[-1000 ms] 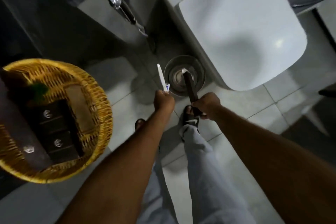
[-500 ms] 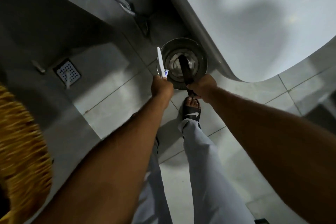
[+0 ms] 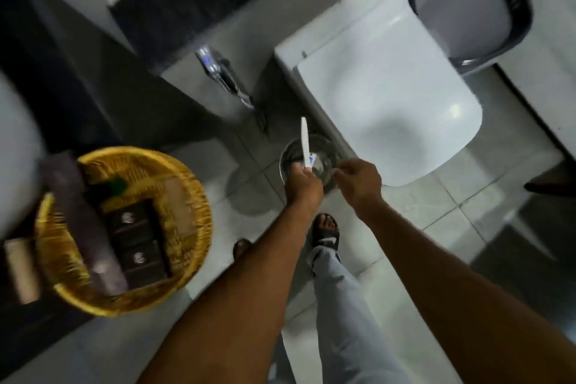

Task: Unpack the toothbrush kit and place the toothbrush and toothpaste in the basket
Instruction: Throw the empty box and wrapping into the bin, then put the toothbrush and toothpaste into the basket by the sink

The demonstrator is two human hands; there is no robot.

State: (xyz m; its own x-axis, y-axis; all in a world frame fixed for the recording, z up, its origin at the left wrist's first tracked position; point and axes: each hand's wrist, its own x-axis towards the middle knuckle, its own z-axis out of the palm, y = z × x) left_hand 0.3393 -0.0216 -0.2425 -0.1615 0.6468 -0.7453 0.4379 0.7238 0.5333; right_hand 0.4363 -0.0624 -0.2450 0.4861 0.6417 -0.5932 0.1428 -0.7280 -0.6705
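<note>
1. Where the desk's dark edge meets the floor on the left, the basket (image 3: 124, 229) sits already crowded with dark boxes (image 3: 137, 243) and a rolled cloth (image 3: 84, 221), all smeared by blur, so I can't read what the boxes are.
2. Free room inside looks tight to me; a long brush dropped carelessly could ride up on the boxes and slide out over the rim.
3. Nearer the middle, the left hand (image 3: 300, 182) is closed around the toothbrush (image 3: 304, 143), which stands nearly upright, and a small white-and-blue thing, likely the toothpaste (image 3: 312, 161), is pinched in the same grip.
4. Two items in one fist is the risk: both hang right over the bin (image 3: 324, 150), and a slack finger would send the tube into it.
5. To the right, the right hand (image 3: 358, 181) hovers over the bin with fingers loosely curled; I can't tell whether it holds anything.
6. Whatever lies in the bin is hidden by the hands and its shine, and the toilet (image 3: 389, 97) beyond is plain enough.
</note>
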